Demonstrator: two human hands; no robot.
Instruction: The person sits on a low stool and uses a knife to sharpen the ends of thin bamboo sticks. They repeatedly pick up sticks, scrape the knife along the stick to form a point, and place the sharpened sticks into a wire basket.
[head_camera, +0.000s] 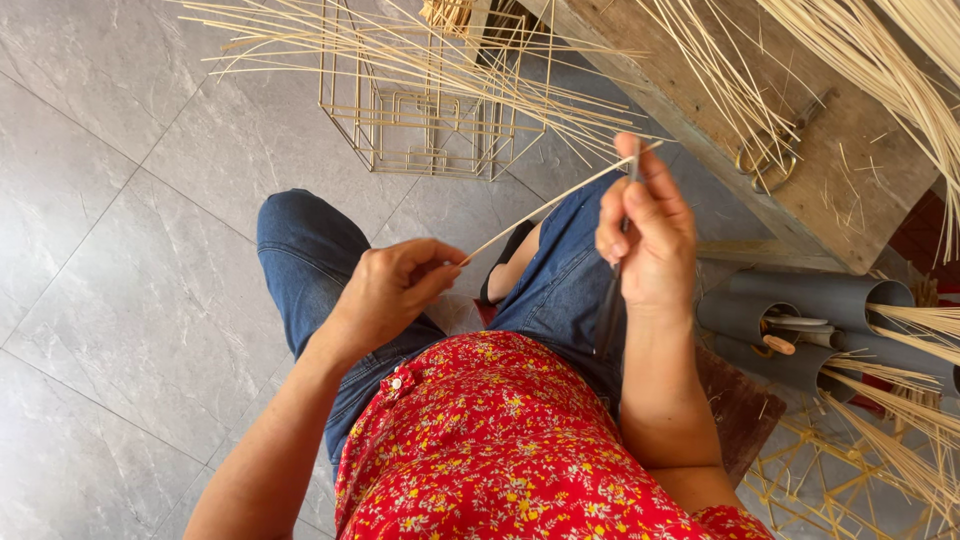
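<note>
— Hands at centre frame: we see the left hand (395, 285) pinching the lower end of a thin bamboo splint (545, 205) between thumb and fingers, while the right hand (645, 235) is closed around a dark blade (612, 300) and presses the splint's upper end against it with the thumb. The splint runs diagonally between the two hands, above the lap in blue jeans (310, 260).

— What could go wrong from here, as we read it?

— We judge the thumb sits very close to the blade's edge; a slip along so narrow a strip could nick it. The splint looks brittle, too, and uneven pull between the hands might snap or split it off-line.

— And the room around them?

— We note grey marbled floor tiles (120, 200) filling the left of the frame. At upper centre a small square frame of bamboo sticks (430, 130) stands on the tiles, with loose splints (400, 50) fanned over it. At upper right a worn wooden bench (800, 130) carries more strips and a pair of brass-handled scissors (770, 160). At right centre, grey plastic pipes (810, 310) lie on their sides with bundles of sticks poking out. The seated person wears a red floral top (500, 440), at lower centre.
</note>
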